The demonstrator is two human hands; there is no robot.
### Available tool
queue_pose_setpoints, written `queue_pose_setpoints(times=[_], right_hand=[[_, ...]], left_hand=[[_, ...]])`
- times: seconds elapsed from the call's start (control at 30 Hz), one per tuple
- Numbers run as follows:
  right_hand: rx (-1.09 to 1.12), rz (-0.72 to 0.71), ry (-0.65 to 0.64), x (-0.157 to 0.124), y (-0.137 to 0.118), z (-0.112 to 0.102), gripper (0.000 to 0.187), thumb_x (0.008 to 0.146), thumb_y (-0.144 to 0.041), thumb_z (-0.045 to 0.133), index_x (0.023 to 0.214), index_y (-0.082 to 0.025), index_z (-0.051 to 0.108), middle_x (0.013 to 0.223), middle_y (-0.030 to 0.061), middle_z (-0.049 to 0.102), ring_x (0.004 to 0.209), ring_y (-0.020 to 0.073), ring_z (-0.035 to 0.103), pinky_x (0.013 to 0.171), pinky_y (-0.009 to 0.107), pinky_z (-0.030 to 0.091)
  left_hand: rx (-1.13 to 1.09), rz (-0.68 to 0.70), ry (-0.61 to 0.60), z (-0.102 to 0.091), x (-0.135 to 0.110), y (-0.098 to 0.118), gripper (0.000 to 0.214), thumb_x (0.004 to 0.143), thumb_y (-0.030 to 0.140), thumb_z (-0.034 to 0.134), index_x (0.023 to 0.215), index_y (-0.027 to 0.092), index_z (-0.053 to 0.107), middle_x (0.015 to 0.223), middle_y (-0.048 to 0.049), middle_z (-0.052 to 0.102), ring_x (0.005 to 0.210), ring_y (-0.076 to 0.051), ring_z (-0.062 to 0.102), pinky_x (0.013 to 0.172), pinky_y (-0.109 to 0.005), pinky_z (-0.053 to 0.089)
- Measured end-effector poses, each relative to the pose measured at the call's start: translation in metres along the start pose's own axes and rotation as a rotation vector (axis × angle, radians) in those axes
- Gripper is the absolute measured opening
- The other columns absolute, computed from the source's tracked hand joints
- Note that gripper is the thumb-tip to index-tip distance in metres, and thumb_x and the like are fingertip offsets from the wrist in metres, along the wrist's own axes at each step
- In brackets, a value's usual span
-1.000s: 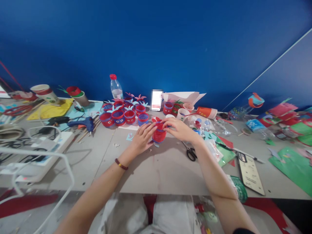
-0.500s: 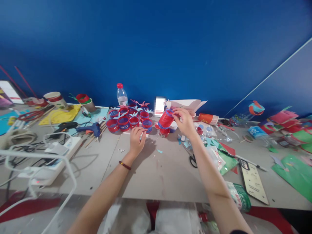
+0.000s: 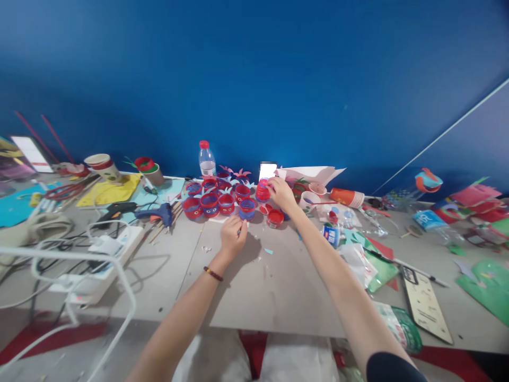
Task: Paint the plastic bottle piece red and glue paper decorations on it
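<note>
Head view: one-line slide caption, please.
Right hand holding a red ribbed cup near the blue wall, left hand by a purple-lined cup.

Purple-rimmed red cup [image 3: 262, 193], roughly upright, in right fingers [image 3: 272, 184]

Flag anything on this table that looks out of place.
The stack of orange paper cups lies on its side, unlike the upright white cup nearby, and a teal scrap lies loose on the table.

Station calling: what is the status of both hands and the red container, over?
Left hand near purple cup, grip unclear. Right hand gripping red container. Small red pot just in front.
</note>
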State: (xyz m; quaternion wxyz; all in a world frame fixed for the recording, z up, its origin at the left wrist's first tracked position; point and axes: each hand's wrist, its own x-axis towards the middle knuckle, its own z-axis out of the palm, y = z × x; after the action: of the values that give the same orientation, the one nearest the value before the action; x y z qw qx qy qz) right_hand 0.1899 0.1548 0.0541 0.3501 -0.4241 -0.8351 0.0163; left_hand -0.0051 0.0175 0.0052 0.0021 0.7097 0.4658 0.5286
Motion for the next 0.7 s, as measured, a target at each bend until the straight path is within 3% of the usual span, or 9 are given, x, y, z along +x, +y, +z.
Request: queue_pose_setpoints(times=[0.4,0.7], right_hand=[[-0.046,-0.014,-0.074,0.011,0.003,0.019,0.017,0.092,-0.013,0.047,0.093,-0.016,0.064,0.105,0.0166,0.068,0.101,0.0280,0.059,0.095,0.042,0.046],[-0.039,0.009,-0.072,0.009,-0.001,0.016,0.017,0.090,-0.013,0.053,0.091,-0.017,0.070,0.104,0.0134,0.071,0.102,0.0274,0.062,0.098,0.045,0.047]], left_hand=[[-0.013,0.036,-0.044,0.005,-0.003,-0.002,0.048,0.098,0.028,0.041,0.051,0.022,0.035,0.049,0.0023,0.040,0.050,-0.014,0.042,0.054,-0.032,0.032],[-0.020,0.022,-0.070,0.005,-0.005,-0.005,0.043,0.097,0.025,0.043,0.054,0.021,0.040,0.053,0.0012,0.045,0.056,-0.015,0.045,0.058,-0.031,0.034]])
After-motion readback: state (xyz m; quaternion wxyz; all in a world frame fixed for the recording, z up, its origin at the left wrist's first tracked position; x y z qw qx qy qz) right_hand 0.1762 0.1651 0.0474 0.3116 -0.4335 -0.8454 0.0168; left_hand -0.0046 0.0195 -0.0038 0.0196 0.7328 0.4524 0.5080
